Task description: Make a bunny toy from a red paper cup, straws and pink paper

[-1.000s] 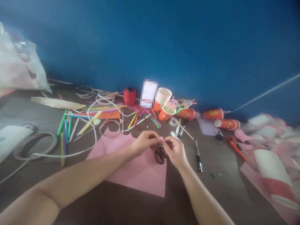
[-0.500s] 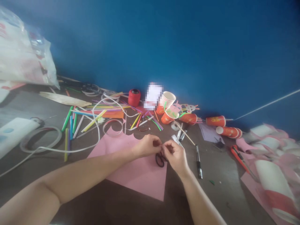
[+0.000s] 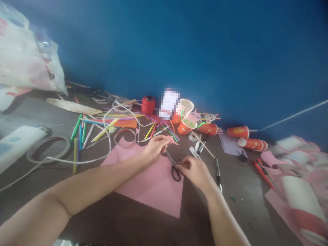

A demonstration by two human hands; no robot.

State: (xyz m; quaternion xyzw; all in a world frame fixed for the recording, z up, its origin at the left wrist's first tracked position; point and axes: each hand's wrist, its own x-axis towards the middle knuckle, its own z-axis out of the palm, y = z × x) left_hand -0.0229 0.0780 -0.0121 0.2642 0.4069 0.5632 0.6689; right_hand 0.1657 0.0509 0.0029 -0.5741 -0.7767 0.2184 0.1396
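My left hand [image 3: 156, 148] is closed in a pinch on a small piece of pink paper [image 3: 173, 140], held above the table. A pair of scissors [image 3: 175, 168] with dark handles lies over the right part of a large pink paper sheet [image 3: 151, 186]. The sheet's far edge is cut in scallops. My right hand [image 3: 196, 171] is at the scissors, its thumb and fingers curled closed around one handle loop; the fingers partly hide that loop.
Coloured straws [image 3: 89, 130], a white cable [image 3: 111, 136] and tape rolls [image 3: 48, 149] lie left. Behind stand red thread [image 3: 148, 105] and paper cups [image 3: 186, 126]. To the right are a pen [image 3: 218, 172], a red utility knife [image 3: 263, 174] and a paper-covered cup [image 3: 298, 196].
My hands were together over the scissors; now they are apart. The left has moved up and left with the pink piece, while the right has come down onto the scissors handle.
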